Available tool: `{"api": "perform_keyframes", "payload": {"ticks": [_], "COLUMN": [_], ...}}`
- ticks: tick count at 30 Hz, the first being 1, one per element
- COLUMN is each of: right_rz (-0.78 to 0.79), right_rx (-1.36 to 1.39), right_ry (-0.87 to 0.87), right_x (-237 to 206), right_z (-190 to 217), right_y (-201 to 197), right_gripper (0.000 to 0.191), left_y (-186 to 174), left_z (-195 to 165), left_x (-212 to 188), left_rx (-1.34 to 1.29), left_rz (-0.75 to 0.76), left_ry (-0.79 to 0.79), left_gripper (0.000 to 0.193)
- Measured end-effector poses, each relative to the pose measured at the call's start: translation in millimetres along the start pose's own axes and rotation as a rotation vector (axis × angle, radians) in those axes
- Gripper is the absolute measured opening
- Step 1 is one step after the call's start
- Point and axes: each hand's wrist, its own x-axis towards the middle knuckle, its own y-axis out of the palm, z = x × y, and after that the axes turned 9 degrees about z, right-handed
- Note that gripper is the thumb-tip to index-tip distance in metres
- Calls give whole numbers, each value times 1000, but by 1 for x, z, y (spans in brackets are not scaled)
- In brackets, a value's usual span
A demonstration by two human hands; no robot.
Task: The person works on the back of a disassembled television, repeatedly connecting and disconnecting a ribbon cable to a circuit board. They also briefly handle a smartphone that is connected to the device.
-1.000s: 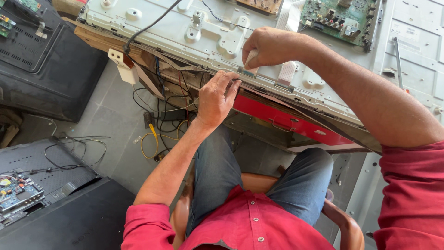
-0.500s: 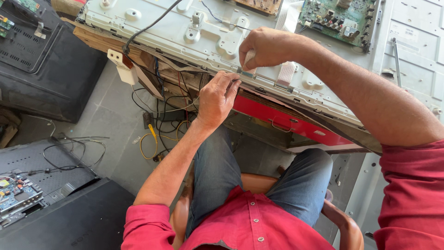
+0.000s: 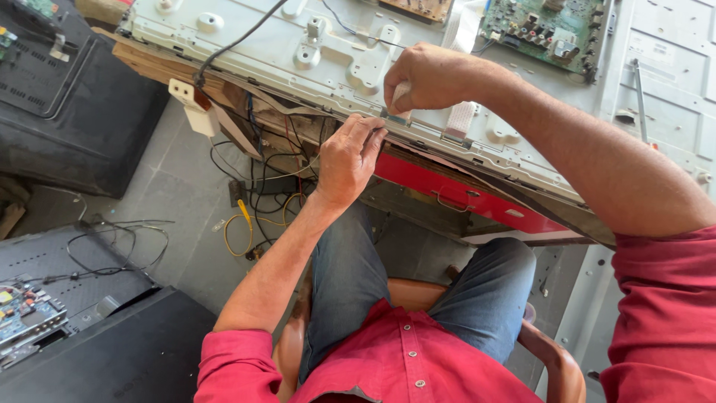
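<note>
Partly hidden under the right hand is a small white strip, likely the end of a flat ribbon cable; the fingers curl over it, so the exact pinch point cannot be made out. The right grip is closed, thumb and fingers pressed together on that white end at the lower edge of the metal back panel. The left hand reaches up from below, its fingertips close together and touching the same edge just beside the right hand; whether it clamps anything cannot be told. The panel is pale grey pressed sheet metal with raised round bosses, lying on a wooden bench and cut off at the top of the view. A green circuit board sits on it, well apart from the hands. A red strip runs beneath the panel edge. Black and yellow wires hang tangled toward the grey tiled floor.
</note>
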Motion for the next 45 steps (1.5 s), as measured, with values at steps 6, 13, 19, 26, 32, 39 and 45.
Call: {"api": "perform_keyframes", "payload": {"ticks": [6,13,19,26,32,39,45], "right_rz": [68,131,50,91,154,69,88], "right_rx": [-43,-58,-11,-53,-88,-16,-7], "right_ry": [41,81,45,72,91,44,31], "right_x": [4,5,-2,-2,5,-1,1], "right_z": [2,5,1,4,7,1,-1], "right_y": [-3,-9,-5,-7,-11,-5,-5], "right_gripper": [18,19,18,17,20,18,18], "left_y": [-1,-1,3,0,-1,-6,-10], "left_z": [0,2,3,8,9,5,1], "left_x": [0,1,0,3,5,5,10], "left_rx": [23,28,6,-22,10,73,106], "left_rz": [4,8,6,52,94,106,191], "left_ry": [-6,-21,-24,-58,-109,61,75], "left_gripper": [13,14,14,21,26,23,28]}}
